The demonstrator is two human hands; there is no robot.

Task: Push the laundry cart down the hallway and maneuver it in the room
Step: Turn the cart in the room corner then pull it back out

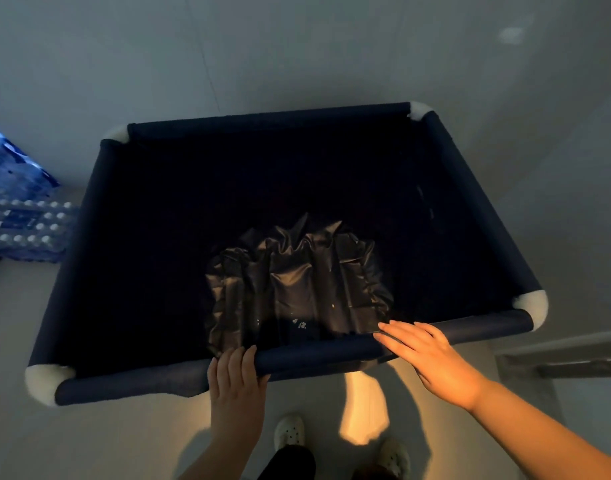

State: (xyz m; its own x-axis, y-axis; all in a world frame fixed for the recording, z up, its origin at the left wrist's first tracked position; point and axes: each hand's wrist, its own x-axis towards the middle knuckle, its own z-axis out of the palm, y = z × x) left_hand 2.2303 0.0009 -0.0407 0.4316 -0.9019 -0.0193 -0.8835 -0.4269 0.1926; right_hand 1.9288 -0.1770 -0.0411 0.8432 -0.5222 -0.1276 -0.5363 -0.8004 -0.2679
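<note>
The laundry cart is a deep dark-blue fabric bin with a padded tube rim and white corner pieces, filling the middle of the view. A crumpled black plastic bag lies in its bottom, near my side. My left hand curls over the near rim, fingers wrapped on the tube. My right hand lies flat on the same rim further right, fingers stretched out and apart, resting on the fabric without gripping it.
Stacked packs of bottled water in blue wrap stand against the cart's left side. A pale wall rises just beyond the far rim. A doorframe or ledge sits at the right. My white shoes are on the floor below.
</note>
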